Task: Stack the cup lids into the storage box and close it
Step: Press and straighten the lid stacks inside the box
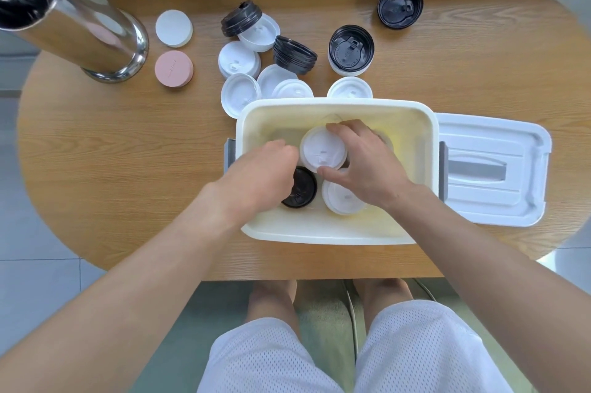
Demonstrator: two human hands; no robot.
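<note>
Rounded wooden table [128, 143], pale tiled floor [35, 280] at eight o'clock, steel column [80, 27] at ten o'clock, soft daylight.

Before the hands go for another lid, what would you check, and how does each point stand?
1. Right hand has the white lid gripped: ok.
2. That lid is inside the storage box: ok.
3. Left hand is free: cannot tell, fingers hidden near the black lid.
4. All lids boxed: not ok, many lie on the table.
5. Box cover within reach, right of box: ok.
</note>
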